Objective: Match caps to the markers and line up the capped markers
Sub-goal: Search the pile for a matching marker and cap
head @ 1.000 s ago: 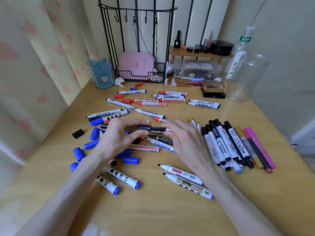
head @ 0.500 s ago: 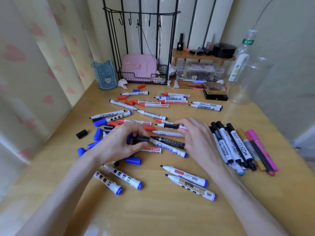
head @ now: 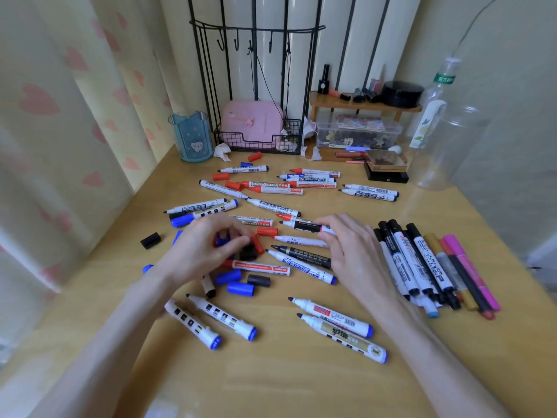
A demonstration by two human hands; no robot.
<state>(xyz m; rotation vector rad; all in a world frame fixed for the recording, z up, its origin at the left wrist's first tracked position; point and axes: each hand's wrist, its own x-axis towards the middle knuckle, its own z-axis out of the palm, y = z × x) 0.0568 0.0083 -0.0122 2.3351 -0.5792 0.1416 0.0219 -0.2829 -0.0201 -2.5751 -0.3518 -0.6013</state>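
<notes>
Wooden desk (head: 301,387), markers everywhere. I see left hand (head: 205,251) pinching a black cap (head: 248,254), right hand (head: 352,251) pinching an uncapped black marker (head: 307,227) at its 11 o'clock, prob. to pair them. Capped row (head: 422,267) lies at 3 o'clock, set apart as done.

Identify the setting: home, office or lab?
Probably a home desk in a bedroom corner: pale curtain printed with pink hearts, small wooden shelf holding cosmetics, pink case in a black wire rack.

Glossy wooden table (head: 301,384), smooth plastic markers (head: 331,316), black wire rack (head: 259,146).
</notes>
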